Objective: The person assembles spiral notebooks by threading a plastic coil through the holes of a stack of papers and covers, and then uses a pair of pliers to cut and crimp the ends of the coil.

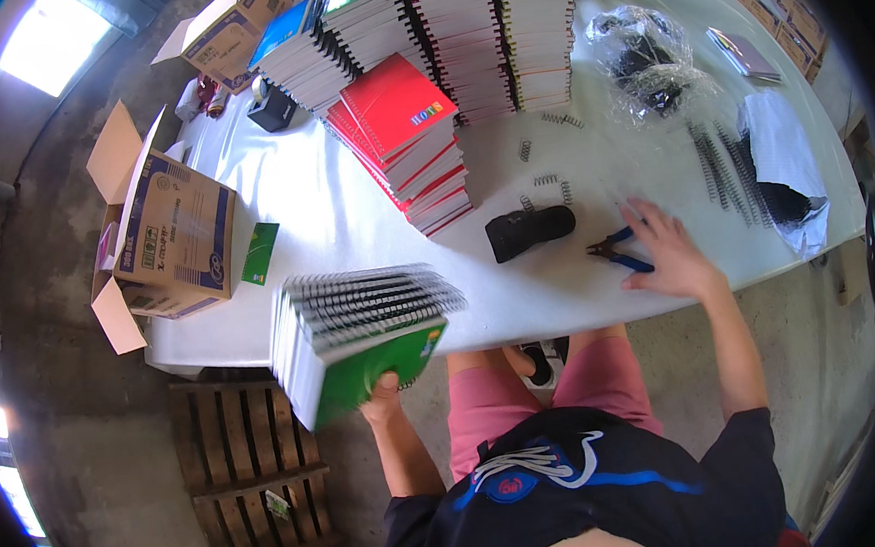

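Observation:
My left hand (383, 402) grips a thick stack of green-covered spiral notebooks (373, 368) at the near left edge of the table. The thumb lies on the green cover; the other fingers are hidden beneath. Black coil bindings run along the stack's top, slightly blurred. On the right, my right hand (669, 251) is open with its fingers spread beside the blue-handled pliers (611, 246). Its fingertips overlap the handles, and I cannot tell whether they touch. Left of the pliers lies a black elongated object (530, 233), wider at one end.
Red notebooks (398, 115) and taller notebook stacks (454, 47) stand at the back. Loose wire coils (547, 180) lie before them. Plastic-wrapped black coils (650, 65) and longer coils (717, 171) are at right. An opened carton (179, 229) and a green card (260, 252) sit left.

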Available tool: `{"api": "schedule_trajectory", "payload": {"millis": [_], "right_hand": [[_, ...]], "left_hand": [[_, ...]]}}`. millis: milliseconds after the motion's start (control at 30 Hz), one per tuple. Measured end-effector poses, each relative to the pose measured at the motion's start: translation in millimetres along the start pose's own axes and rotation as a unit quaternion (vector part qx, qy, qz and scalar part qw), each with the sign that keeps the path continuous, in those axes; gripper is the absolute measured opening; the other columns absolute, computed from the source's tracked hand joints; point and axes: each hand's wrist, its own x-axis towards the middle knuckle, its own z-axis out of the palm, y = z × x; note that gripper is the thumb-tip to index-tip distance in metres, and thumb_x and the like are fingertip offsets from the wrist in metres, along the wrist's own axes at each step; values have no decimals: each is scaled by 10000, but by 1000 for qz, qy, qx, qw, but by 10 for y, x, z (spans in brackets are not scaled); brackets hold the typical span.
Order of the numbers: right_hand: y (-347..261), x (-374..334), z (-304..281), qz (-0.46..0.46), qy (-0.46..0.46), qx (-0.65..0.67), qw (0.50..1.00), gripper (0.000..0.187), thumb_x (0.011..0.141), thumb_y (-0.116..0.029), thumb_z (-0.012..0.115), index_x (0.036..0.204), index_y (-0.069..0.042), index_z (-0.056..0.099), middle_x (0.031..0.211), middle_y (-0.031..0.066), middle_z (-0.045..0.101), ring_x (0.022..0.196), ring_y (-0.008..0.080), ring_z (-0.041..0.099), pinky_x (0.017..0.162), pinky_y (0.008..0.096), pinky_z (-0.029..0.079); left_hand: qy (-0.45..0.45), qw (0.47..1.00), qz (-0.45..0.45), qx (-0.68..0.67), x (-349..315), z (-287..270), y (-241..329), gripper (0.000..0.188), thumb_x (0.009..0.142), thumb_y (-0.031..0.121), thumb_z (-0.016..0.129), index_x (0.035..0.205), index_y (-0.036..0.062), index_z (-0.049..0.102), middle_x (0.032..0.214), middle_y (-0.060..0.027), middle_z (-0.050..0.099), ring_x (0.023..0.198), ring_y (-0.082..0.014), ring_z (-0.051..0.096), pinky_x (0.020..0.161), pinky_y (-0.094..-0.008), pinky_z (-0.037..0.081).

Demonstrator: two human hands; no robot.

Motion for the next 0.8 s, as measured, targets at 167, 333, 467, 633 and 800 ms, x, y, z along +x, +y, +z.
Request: {"api": "schedule_trajectory", "payload": {"millis": [167,333,467,633,800], "right_hand": [[37,-102,285,-22,62,-93,994,823,812,-427,620,1443,-80,223,1455,148,259,1370,330,205,1077,574,206],[-348,-79,63,-55,136,403,904,808,859,-415,581,1465,-107,145,1378,162,398,1234,288,435,1021,393,335],[-908,25,-84,65,-279,810,511,886,819,-202,632,1482,-163,46,1342,192,428,1158,249,511,983,343,403],[-1258,124,-140,16,-317,688,653,1101,699,-101,735,1479,-204,-36,1291,175,446,1152,259,484,1009,389,354],[-1421,187,-87,-15,-271,732,625,1185,623,-23,749,1476,-208,-52,1291,176,442,1182,276,453,1024,404,323]], "left_hand": [[-53,814,409,409,565,564,517,534,792,169,675,1181,106,315,1118,-117,538,1045,-324,588,902,-421,426],[-347,658,490,455,808,534,714,412,813,142,623,1077,177,309,1103,-26,533,966,-253,639,813,-365,448],[-435,605,541,390,793,678,679,377,829,212,608,1092,213,338,1182,13,516,1038,-237,616,807,-318,421],[-471,570,577,346,746,774,598,331,848,281,551,1110,234,354,1234,23,490,1095,-213,578,884,-359,381],[-384,586,591,400,684,588,446,309,854,325,546,1084,336,340,1238,96,490,1239,-80,418,1003,-495,250]]}}
